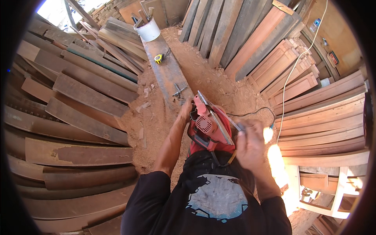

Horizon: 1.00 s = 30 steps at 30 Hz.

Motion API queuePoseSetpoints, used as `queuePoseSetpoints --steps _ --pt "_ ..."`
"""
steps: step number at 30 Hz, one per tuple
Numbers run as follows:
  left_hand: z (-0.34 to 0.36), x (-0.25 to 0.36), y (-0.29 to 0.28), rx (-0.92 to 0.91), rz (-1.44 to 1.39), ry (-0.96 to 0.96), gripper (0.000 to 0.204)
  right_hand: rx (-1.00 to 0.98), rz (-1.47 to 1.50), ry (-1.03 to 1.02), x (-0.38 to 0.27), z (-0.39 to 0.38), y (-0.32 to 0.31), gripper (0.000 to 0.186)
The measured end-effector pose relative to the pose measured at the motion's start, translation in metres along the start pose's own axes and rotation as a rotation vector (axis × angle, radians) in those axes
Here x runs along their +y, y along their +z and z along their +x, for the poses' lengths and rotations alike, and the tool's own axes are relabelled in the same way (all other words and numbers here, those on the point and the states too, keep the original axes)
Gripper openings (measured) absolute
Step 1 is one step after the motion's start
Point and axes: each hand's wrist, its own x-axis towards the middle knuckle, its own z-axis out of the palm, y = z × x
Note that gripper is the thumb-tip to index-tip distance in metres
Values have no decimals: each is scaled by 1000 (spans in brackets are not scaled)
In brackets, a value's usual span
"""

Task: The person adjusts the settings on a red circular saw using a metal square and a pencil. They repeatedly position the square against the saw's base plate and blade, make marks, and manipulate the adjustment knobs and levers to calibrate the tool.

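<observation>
A red power tool [205,129] with a vented motor housing and long metal edges rests upturned in front of my body. My left hand [185,109] grips its far left end, fingers partly hidden. My right hand [249,143], blurred, is closed on a thin metal tool [236,125] at the right side of the power tool. Just beyond them, a worn plank bench [163,84] carries a metal hand tool [178,90], a yellow tape measure [158,58] and a white bucket [148,31] of tools at its far end.
Stacked boards [74,129] line the left. Upright planks [250,47] and panel doors [274,68] lean at the back right, more boards [317,129] and a wooden frame [340,188] at the right. A white cable [290,78] hangs there. Sawdust and offcuts [143,133] cover the floor.
</observation>
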Motion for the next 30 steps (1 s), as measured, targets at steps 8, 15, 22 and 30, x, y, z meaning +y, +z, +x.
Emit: queuePoseSetpoints --steps 8,15,22,30 --pt "24 -4 -10 99 461 267 90 238 206 392 85 -33 2 19" --pt "-9 -7 1 231 420 424 80 169 598 693 97 -60 15 18" --pt "-87 43 49 195 504 533 65 113 697 741 77 -67 24 22" --pt "-89 43 51 177 523 640 65 95 762 706 77 -79 30 21"
